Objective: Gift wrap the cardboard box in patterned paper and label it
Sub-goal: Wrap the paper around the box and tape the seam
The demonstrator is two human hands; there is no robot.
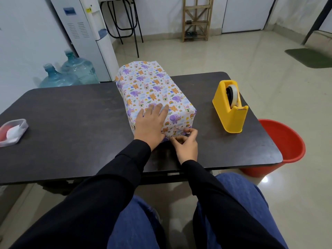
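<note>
My L hand (150,123) flat on box (150,83), fingers (162,110) straight, together; R hand (186,143) pinches paper (179,121) at near end. Dispenser (231,115) holds tape (234,95); tub (13,132) holds sth red, white.

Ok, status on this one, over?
Left hand flat on wrapped box. Right hand pinching paper at its near bottom edge. Tape dispenser stands clear.

txt read: none | blue label (69,11) on water dispenser (84,45): looked too blurred | yellow sticker (88,9) on same unit: came out too small | patterned paper (149,81): showed animal & rainbow pics only, no lettering made out
</note>
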